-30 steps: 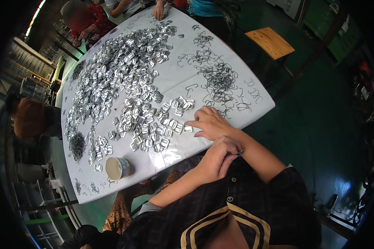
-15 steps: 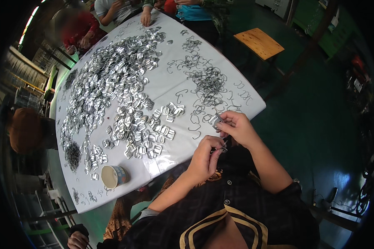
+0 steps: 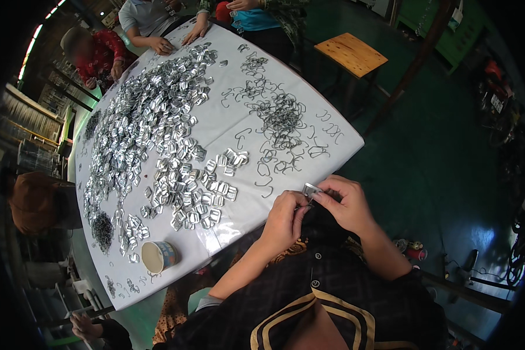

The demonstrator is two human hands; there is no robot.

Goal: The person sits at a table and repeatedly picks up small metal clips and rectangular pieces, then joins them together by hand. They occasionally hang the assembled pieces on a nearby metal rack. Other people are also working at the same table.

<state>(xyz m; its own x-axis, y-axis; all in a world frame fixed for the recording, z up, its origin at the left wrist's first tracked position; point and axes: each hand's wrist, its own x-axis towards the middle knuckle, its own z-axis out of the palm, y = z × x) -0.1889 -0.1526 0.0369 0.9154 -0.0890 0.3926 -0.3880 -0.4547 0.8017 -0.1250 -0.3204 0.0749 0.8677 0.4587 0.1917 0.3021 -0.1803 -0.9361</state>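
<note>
My right hand [image 3: 349,205] pinches a flat, shiny metal buckle [image 3: 310,189] just beyond the table's near right edge. My left hand [image 3: 283,221] is closed right beside it, fingertips at the buckle's lower side. A small bit of metal shows at the left fingertips, but the fingers hide what it is. On the white-covered table [image 3: 227,125], a large heap of silver buckles [image 3: 140,108] spreads across the left half, with a looser group of buckles [image 3: 207,198] nearer me. Bent wire hooks [image 3: 283,114] lie piled on the right, single ones scattered around.
A paper cup [image 3: 153,256] stands at the near left corner beside a dark clump of small wire pieces [image 3: 102,230]. Co-workers' hands [image 3: 162,45] are at the far edge. A wooden stool [image 3: 353,53] stands to the right; an orange-brown seat [image 3: 35,201] is at left.
My right hand has come down with the buckle, bringing it against my left fingertips; before, the hands were apart. The view has shifted slightly. A co-worker's hand now rests on the far edge.
</note>
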